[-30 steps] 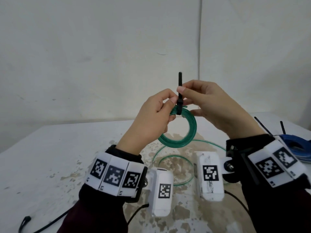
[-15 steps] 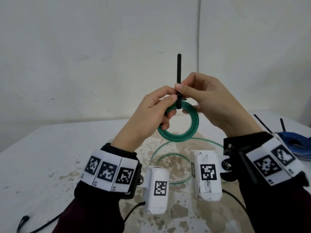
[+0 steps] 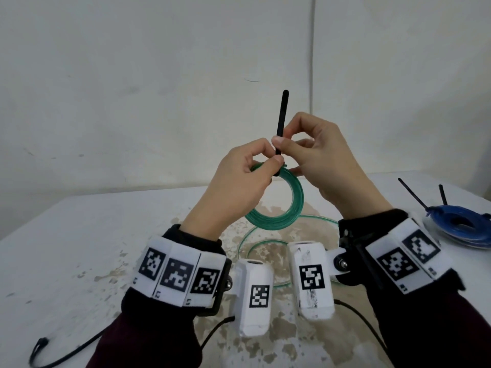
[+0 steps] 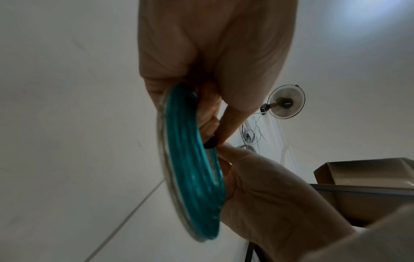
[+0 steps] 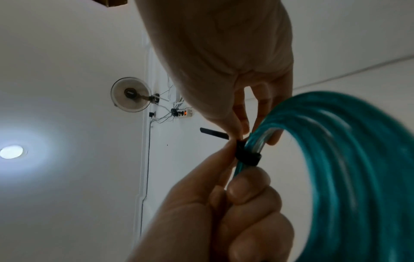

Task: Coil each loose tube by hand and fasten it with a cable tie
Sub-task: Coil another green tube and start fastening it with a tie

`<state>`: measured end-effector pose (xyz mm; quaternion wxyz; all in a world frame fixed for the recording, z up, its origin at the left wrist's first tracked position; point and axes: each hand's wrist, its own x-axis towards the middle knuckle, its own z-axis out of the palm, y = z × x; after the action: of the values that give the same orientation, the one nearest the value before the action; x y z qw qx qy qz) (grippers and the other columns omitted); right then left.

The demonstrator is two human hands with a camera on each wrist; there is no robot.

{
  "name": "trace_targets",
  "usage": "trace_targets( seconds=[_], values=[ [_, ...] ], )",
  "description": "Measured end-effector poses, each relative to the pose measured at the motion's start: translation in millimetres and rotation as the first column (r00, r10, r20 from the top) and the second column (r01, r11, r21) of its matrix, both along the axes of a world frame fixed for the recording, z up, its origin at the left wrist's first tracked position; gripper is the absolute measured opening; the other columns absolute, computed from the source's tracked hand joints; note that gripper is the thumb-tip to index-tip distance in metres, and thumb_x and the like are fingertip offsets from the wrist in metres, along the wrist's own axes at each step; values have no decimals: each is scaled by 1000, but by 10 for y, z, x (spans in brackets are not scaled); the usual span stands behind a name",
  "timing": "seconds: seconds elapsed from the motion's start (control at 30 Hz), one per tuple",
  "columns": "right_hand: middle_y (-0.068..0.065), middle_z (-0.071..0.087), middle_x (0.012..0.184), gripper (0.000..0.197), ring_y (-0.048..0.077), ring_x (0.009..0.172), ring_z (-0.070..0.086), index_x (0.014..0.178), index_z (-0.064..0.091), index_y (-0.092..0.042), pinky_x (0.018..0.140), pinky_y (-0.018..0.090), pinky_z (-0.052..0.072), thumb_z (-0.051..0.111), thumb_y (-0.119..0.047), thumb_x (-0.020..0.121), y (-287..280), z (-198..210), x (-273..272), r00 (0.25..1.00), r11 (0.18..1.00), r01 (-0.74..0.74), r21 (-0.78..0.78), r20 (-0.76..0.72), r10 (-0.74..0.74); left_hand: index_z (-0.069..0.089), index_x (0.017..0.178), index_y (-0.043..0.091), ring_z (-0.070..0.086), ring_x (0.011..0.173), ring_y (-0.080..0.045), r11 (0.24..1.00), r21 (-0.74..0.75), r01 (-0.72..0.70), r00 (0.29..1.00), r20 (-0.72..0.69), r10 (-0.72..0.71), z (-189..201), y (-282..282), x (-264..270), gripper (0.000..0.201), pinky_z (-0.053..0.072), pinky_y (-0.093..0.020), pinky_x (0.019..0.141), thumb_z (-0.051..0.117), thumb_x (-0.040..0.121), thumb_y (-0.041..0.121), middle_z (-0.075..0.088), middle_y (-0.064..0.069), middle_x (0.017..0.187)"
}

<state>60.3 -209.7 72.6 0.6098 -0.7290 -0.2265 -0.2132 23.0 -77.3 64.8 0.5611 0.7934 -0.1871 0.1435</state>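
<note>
— Why do we have the green coil (image 3: 276, 208) up in the air rather than flat on the table (image 3: 66, 235)?

— So both hands can work at one spot. Our left hand (image 3: 239, 181) pinches the top of the coil between thumb and fingers, right beside the cable tie (image 3: 281, 123); that grip stops the turns from springing apart while the band closes round them.

— And the right hand (image 3: 326, 166)?

— It pinches the free tail of the tie just above the coil. The tail stands nearly upright, so the pull would run straight out of the lock and not sideways across the tubing.

— Is the tie snug?

— From the right wrist view the black band (image 5: 247, 156) wraps the bundle closely, touching the turns. We judge it near tight — whether it has any slack left, we cannot tell.

— Why does some tubing lie on the table beneath us?

— Pale green loops (image 3: 265, 240) lie there uncoiled, below the lifted coil. Whether they join our coil or are a separate piece, we cannot say.

— And the blue coil (image 3: 462, 227) off to the right?

— It lies flat, well apart from our hands, with two black tails (image 3: 411, 193) sticking up from it. We take it as one already fastened and put out of the way.
</note>
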Motion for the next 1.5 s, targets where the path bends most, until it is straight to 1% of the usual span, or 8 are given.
trace_targets(
  seconds=[0.27,0.5,0.67,0.8,0.93,1.2,1.37,1.5],
  values=[
    [1,61,74,13,10,66,62,81,58,-11,56,31,55,64,-19,90,-198,83,-15,986,991,-130,-31,-105,126,56,119,13,62,59,-18,950,-97,297,942,-133,-308,8,153,21,25,52,-25,64,45,98,6,62,-4,69],
    [5,58,72,14,7,60,56,77,61,-12,51,25,50,68,-19,87,-149,84,-40,988,989,-138,-52,-73,134,56,113,5,31,47,-12,973,-21,229,969,-86,-230,4,109,13,20,40,-24,49,42,99,5,47,-4,64],
    [6,56,73,15,8,63,56,79,60,-10,52,21,47,67,-21,87,-159,102,-69,976,979,-204,-28,-89,201,62,98,5,24,45,-14,980,-76,186,981,-45,-190,29,45,-17,26,27,-24,42,45,99,25,37,-2,58],
    [2,58,73,15,15,69,56,77,61,-11,61,33,48,67,-21,88,-102,60,-39,983,982,-176,-62,-69,172,55,90,1,23,37,-9,985,-114,132,989,-48,-138,-9,3,12,24,19,-21,40,45,99,21,37,-3,53],
    [-9,60,74,18,15,66,57,74,57,-17,60,28,46,67,-19,88,-75,33,2,995,993,-104,-46,-12,104,51,86,-4,22,36,-10,994,-74,75,997,34,-73,-44,8,64,27,23,-16,38,50,98,20,33,-6,54],
    [-7,59,78,25,18,62,54,66,51,-21,57,30,45,66,-14,86,-21,-41,72,997,997,82,-17,18,-81,57,78,5,27,38,-11,992,107,-60,990,134,46,-82,-37,57,28,25,-24,44,51,97,25,40,3,49],
    [-5,61,79,19,12,64,60,73,54,-18,58,28,50,66,-18,87,-102,3,73,995,995,93,-20,36,-92,65,100,3,34,42,-13,988,-81,128,991,-24,-130,-55,-18,81,28,42,-26,47,40,101,15,45,-4,56],
    [-2,65,77,12,4,64,62,90,61,-12,59,25,55,60,-24,93,-161,26,51,992,993,-41,-110,-123,27,66,106,5,45,52,-11,988,-96,121,992,42,-117,-97,25,136,28,46,-25,61,40,101,13,48,-4,60]
  ],
)
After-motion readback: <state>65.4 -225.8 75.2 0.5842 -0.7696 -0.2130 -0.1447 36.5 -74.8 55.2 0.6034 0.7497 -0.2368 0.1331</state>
